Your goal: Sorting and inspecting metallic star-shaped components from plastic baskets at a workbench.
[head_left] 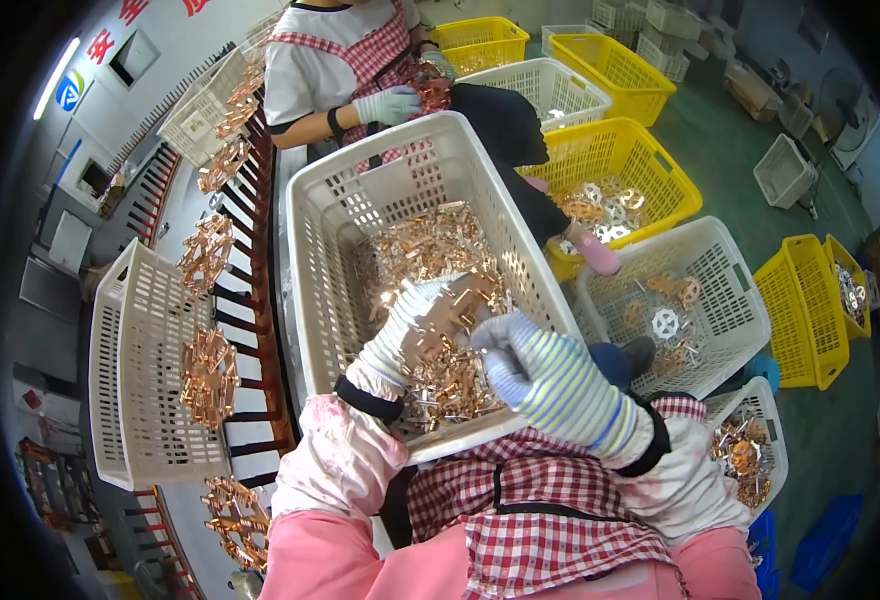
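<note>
My left hand [407,318], in a striped knit glove, is closed around a small stack of flat copper-coloured metal parts [452,318] above a white plastic basket [312,225]. Just to the right, my right hand [558,380], gloved the same way, has its fingers curled together close to the stack's end. Whatever is between those fingers, if anything, is hidden. Beneath both hands, the basket holds a heap of loose copper and silvery metal pieces [430,235].
On the left, clusters of copper-coloured parts [209,378] hang along a dark pronged rack [260,325], beside another white basket [160,400]. A co-worker [345,70] sits across, handling copper parts. Yellow crates [650,170] and white baskets [725,275] of metal parts crowd the right.
</note>
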Demonstrator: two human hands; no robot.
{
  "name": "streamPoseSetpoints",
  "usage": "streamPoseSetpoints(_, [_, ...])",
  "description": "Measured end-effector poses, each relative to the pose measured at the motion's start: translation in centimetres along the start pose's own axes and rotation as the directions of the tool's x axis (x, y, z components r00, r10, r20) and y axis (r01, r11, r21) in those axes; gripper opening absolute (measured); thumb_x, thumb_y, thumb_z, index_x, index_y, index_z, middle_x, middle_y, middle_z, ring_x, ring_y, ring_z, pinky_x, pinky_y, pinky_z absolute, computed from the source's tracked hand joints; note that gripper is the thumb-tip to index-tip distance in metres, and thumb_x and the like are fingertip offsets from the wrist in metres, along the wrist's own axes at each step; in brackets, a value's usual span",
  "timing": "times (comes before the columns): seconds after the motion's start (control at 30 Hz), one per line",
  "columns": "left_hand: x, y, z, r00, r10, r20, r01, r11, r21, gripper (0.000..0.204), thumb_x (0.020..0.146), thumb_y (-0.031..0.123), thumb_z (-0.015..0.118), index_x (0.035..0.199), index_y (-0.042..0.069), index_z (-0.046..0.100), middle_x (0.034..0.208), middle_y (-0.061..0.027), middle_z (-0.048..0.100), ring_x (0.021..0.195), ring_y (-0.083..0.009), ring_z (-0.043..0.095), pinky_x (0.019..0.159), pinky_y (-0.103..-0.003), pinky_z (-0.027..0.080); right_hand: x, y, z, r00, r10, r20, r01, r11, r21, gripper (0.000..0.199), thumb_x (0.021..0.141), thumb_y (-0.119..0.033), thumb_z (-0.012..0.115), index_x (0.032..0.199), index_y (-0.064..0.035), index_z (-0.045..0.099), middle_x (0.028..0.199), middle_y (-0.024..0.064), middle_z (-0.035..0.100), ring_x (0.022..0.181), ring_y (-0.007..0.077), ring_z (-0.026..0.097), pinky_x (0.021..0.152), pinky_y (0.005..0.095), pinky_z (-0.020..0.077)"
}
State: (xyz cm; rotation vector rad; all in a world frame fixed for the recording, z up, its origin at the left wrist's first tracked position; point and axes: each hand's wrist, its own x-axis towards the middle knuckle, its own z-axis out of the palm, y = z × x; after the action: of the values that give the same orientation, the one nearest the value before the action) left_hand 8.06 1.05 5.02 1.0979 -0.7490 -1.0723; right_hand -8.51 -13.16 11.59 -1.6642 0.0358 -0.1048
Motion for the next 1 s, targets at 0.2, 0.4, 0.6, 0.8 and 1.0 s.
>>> streamPoseSetpoints(0.2, [1.5, -0.6, 3.0, 0.95, -0.129, -0.283, 0.087, 0.984, -0.156, 0.047, 0.087, 0.031, 0.059, 0.12, -0.002, 0.055, 0.103, -0.008, 0.063, 0.09, -0.0123, 0.058, 0.077, -0.024, 0.048, 1.0, -0.1, 1.3, 0.973, -0.193, -0.126, 0.102, 0.852, -0.514, 0.036, 0.086, -0.038, 0.059, 0.099, -0.0043, 0.06, 0.079, 0.0168, 0.063, 0.069, 0.0335, 0.062, 0.06, 0.0417, 0.0485])
streamPoseSetpoints(0.4, [1.7, 0.9, 2.2, 0.981, -0.04, -0.191, 0.05, 0.998, 0.049, 0.048, 0.083, 0.032, 0.061, 0.116, -0.003, 0.058, 0.105, -0.009, 0.064, 0.087, -0.0111, 0.057, 0.079, -0.025, 0.047, 0.6, 1.1, 1.9, 0.918, 0.299, 0.259, -0.383, 0.836, 0.393, 0.018, 0.086, -0.02, 0.059, 0.087, -0.0019, 0.06, 0.062, 0.0099, 0.057, 0.056, 0.0164, 0.058, 0.052, 0.0303, 0.0438])
streamPoseSetpoints(0.6, [-1.0, 0.7, -4.1, 0.952, -0.218, -0.214, 0.159, 0.952, -0.263, 0.06, 0.089, 0.042, 0.051, 0.135, 0.006, 0.036, 0.113, -0.0185, 0.056, 0.079, -0.0261, 0.064, 0.057, -0.027, 0.054, -0.1, 1.0, 2.1, 0.988, -0.05, 0.149, 0.126, 0.818, -0.561, 0.021, 0.083, -0.022, 0.06, 0.094, -0.0033, 0.061, 0.079, 0.0164, 0.064, 0.071, 0.0309, 0.064, 0.064, 0.036, 0.0514])
streamPoseSetpoints(0.8, [2.6, 0.9, 2.3, 0.939, 0.12, -0.323, -0.043, 0.971, 0.236, 0.061, 0.089, 0.035, 0.056, 0.136, 0.001, 0.036, 0.132, -0.0133, 0.047, 0.123, -0.0214, 0.042, 0.105, -0.033, 0.03, 0.8, 4.9, 2.3, 0.972, -0.23, -0.05, 0.176, 0.85, -0.496, 0.069, 0.087, -0.049, 0.054, 0.131, 0.0016, 0.036, 0.121, 0.0193, 0.051, 0.112, 0.031, 0.052, 0.088, 0.0402, 0.0471])
streamPoseSetpoints(1.0, [2.4, 2.1, -0.4, 0.858, 0.223, -0.464, -0.299, 0.949, -0.097, 0.064, 0.089, 0.048, 0.053, 0.133, 0.004, 0.041, 0.125, -0.0116, 0.049, 0.109, -0.021, 0.049, 0.094, -0.033, 0.037, 0.3, 0.5, -0.6, 0.898, 0.44, -0.016, -0.281, 0.6, 0.749, 0.045, 0.092, -0.034, 0.053, 0.123, -0.0015, 0.046, 0.107, 0.0116, 0.059, 0.089, 0.0214, 0.064, 0.069, 0.028, 0.0563])
